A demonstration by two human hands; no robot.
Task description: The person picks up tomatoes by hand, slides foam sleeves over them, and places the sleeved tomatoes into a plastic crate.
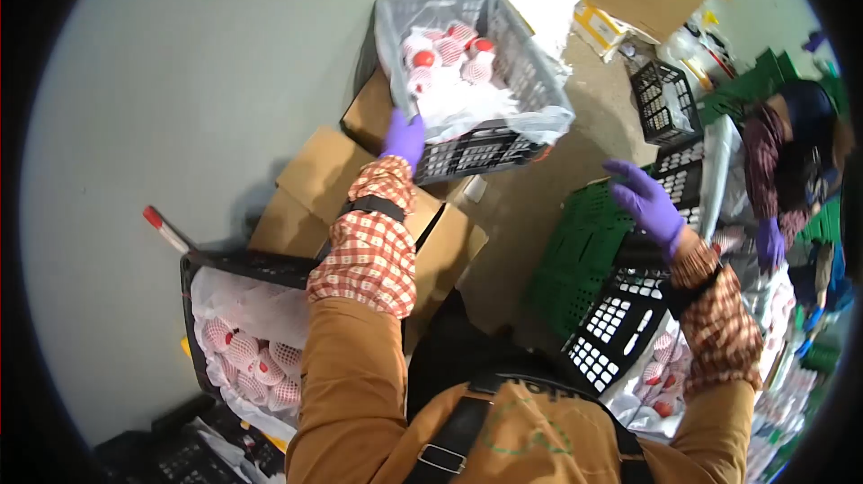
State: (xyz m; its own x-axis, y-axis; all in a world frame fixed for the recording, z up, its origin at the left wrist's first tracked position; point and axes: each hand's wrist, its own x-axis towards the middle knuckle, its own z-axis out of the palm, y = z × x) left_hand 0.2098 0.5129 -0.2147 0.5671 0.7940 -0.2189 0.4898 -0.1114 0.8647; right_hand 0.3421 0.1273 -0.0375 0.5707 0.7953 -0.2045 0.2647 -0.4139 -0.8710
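Note:
My left hand (404, 138), in a purple glove, is at the near left corner of a plastic-lined crate (481, 153); whether its fingers grip the rim cannot be made out. Inside that crate lie several red fruits (448, 51) in white-and-pink foam nets, with white wrapping beside them. My right hand (647, 205), also gloved in purple, is raised with its fingers apart and holds nothing. It is above and beside a green crate (575, 255) and black crates. Checked sleeves cover both forearms.
Opened cardboard boxes (328, 169) lie below the lined crate. A black crate (191, 304) of netted fruit stands at the lower left, another (616, 327) at the lower right. At the right, a co-worker (766, 156) in purple gloves leans over crates. A small black crate (665, 102) stands behind.

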